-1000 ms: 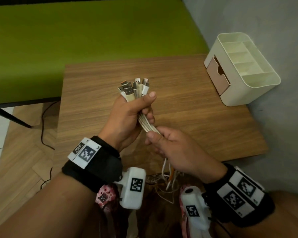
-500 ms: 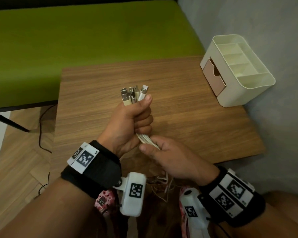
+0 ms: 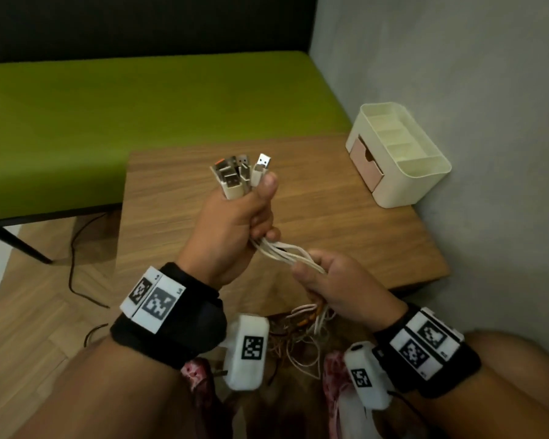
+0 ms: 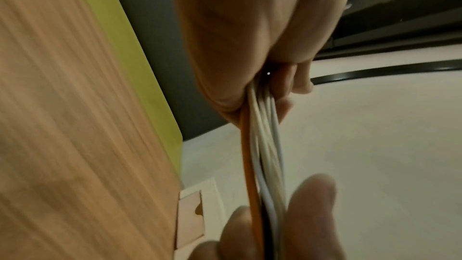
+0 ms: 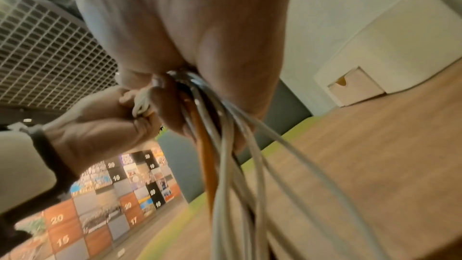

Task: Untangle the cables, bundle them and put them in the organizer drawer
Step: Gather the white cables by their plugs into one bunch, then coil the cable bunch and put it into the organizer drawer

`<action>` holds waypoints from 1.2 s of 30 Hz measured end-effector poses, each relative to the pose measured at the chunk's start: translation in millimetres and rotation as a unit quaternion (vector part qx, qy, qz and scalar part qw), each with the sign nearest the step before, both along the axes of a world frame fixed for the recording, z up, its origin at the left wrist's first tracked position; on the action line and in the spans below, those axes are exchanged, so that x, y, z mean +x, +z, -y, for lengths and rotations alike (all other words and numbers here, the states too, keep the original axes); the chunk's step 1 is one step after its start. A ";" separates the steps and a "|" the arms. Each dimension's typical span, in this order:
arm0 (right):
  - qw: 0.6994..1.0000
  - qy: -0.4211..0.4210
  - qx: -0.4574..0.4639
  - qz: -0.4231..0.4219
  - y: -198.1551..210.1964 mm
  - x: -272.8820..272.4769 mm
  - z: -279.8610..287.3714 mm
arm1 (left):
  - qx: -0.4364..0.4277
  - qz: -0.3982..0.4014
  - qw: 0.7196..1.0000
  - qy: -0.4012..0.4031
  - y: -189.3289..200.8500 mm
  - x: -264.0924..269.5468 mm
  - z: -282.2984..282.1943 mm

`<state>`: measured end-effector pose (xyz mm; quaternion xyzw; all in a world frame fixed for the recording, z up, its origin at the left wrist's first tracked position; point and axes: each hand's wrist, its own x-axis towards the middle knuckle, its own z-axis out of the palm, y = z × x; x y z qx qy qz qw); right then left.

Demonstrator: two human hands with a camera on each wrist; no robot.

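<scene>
My left hand (image 3: 235, 223) grips a bundle of white cables and one orange cable just below their USB plugs (image 3: 240, 175), which stick up out of the fist. The cable strands (image 3: 286, 253) run down to my right hand (image 3: 333, 280), which holds them a little lower, above the table's near edge. Below it the loose cable ends (image 3: 305, 324) hang tangled towards my lap. The left wrist view shows the cables (image 4: 265, 155) leaving my left hand (image 4: 250, 42). In the right wrist view the cables (image 5: 225, 145) fan out under my right hand (image 5: 200, 37). The cream organizer (image 3: 403, 160) with its pink drawer (image 3: 366, 166) stands at the table's far right.
The wooden table (image 3: 346, 229) stands against a grey wall (image 3: 473, 90) on the right. A green bench (image 3: 140, 122) runs behind and left of the table. A dark cord (image 3: 76, 270) trails on the wooden floor to the left.
Both hands have kept their hold on the cables. The right hand has slid down the strands away from the left, so more cable shows between them. The view has tilted upward.
</scene>
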<state>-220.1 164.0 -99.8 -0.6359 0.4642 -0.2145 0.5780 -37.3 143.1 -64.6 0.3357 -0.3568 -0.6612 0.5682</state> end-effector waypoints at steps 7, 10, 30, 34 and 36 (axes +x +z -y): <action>0.996 0.040 -0.042 -0.072 15.6 -14.0 -33.2 | -0.028 -0.135 0.990 -0.010 71.8 -3.9 -25.5; 0.990 0.039 -0.024 -0.131 23.8 -22.6 -36.6 | -0.063 -0.121 0.990 0.018 97.7 9.1 -30.9; 0.795 -0.192 -0.575 -0.005 203.9 59.4 107.2 | -0.099 -0.138 0.962 0.213 62.5 42.3 1.7; 0.719 -0.169 -0.673 0.045 185.1 87.4 129.1 | -0.115 -0.125 0.954 0.247 50.8 62.1 21.8; 0.758 -0.154 -0.634 0.004 141.8 81.9 142.3 | -0.064 -0.101 0.953 0.277 24.7 69.3 26.2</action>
